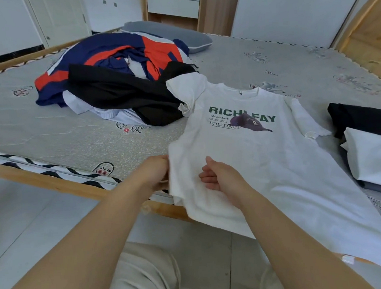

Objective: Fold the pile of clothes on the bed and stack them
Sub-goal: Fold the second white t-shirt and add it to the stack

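One white T-shirt [254,162], printed side up, lies flat on the bed [94,139] directly under and beyond your hands, with its hem hanging over the near edge toward you.

Handling: thin, soft, light cloth by the look of it. It should crease where you press and slide easily on the mattress cover. You will likely do best to take hold at the side seams and shoulders, not mid-panel, so the body stays flat.

Left hand [155,171]: at the shirt's left side edge, fingers curled round and gripping the fabric there; the fingertips are hidden behind the cloth. Forearm reaches in low from your left.

Right hand [216,176]: over the lower front panel, just beside your left hand, palm turned toward it, fingers loosely curled. Whether it pinches a fold or merely rests on the cloth, you cannot tell from here.

Pile of clothes [117,81]: unfolded, beyond your left hand, touching the shirt's far sleeve.

Folded stack [370,145]: well to the right of your right hand, dark and white pieces.

Judged stage: shirt spread, first fold not yet made.
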